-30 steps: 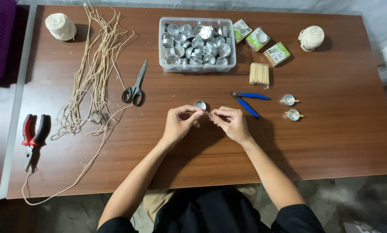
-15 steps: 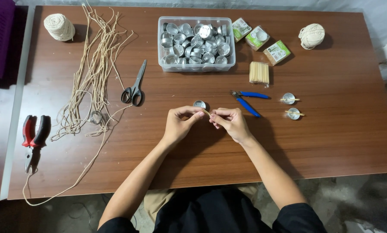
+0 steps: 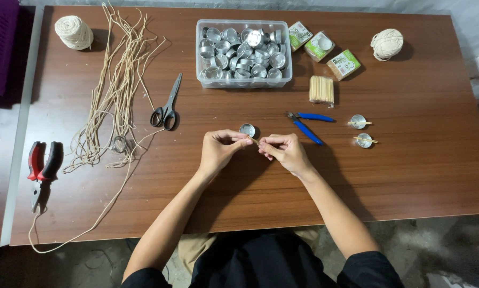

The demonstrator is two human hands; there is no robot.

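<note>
Your left hand [image 3: 220, 149] and right hand [image 3: 283, 151] pinched a thin stick [image 3: 255, 141] mid-table [image 3: 410, 176], bare wood toward the near edge.

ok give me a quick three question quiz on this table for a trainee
1. True or false: the black-handled scissors lie to the left of the clear box of metal cups.
2. Multiple choice: what lies nearest the right hand? A) the red-handled pliers B) the blue-handled pliers C) the ball of twine
3. Short answer: how many small metal cups with a stick across them stand to the right of the blue-handled pliers?

Key
1. True.
2. B.
3. Two, one above the other. The left hand and right hand pinch a thin stick between them, beside a lone metal cup.
</note>
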